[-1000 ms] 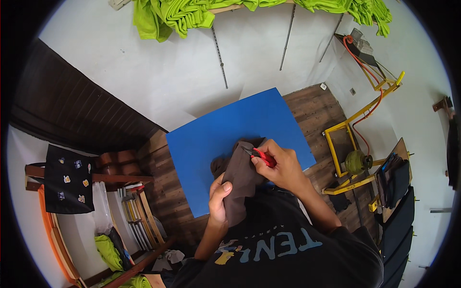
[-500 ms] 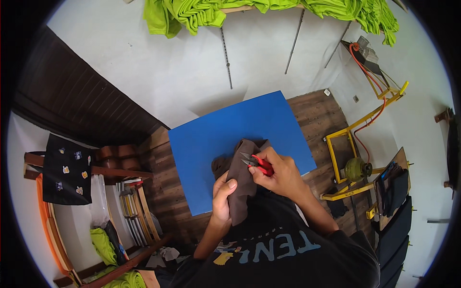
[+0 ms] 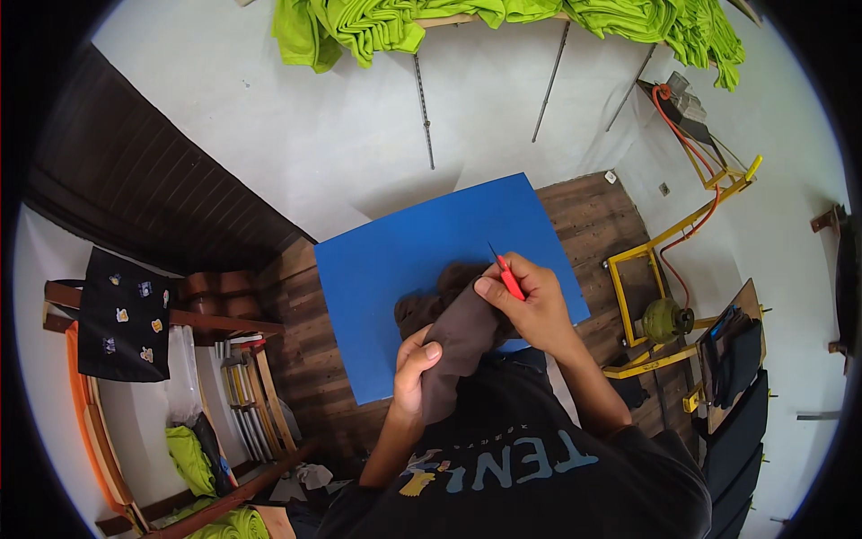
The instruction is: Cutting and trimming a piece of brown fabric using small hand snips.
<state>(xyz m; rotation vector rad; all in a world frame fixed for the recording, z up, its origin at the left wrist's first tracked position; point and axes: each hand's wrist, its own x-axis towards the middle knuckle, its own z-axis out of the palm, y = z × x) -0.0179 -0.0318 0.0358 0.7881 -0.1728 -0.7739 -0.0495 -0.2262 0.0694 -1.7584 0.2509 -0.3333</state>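
A dark brown piece of cloth (image 3: 462, 328) is stretched at a slant between my two hands, over the near part of the blue tabletop (image 3: 377, 278). My left hand (image 3: 413, 368) grips its lower left part, thumb on top. At its upper right edge, my right hand (image 3: 543, 314) pinches the fabric with thumb and finger. That same hand also holds red-handled thread snips (image 3: 511, 280), their thin dark blade pointing up and away from the cloth. More of the brown fabric lies bunched on the tabletop behind; its lower end hangs against my black shirt.
Lime green garments (image 3: 359, 27) hang over a rack at the far wall. On the right stands a yellow metal frame (image 3: 624, 296) with a green gas cylinder (image 3: 664, 318) and an orange hose. A wooden shelf (image 3: 224, 321) with a black tote bag (image 3: 126, 314) is at the left.
The snips have turned from lying across the cloth to pointing up, clear of it. My right hand has shifted slightly right and now pinches the cloth's edge, pulling it flatter.
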